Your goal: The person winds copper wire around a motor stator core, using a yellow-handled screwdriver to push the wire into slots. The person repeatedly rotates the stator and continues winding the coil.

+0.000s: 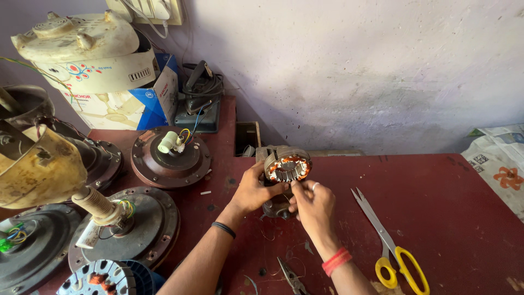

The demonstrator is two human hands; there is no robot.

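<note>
Left hand (255,190) gripping stator (286,168) from its left side; right hand (314,206) pinching at its lower front edge. Stator raised just above red worktop (447,207), scissors (390,246) right of it, pliers (292,277) nearer than it.

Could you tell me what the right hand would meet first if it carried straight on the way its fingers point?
The right hand points up-left; its fingertips already touch the small motor with copper windings.
</note>
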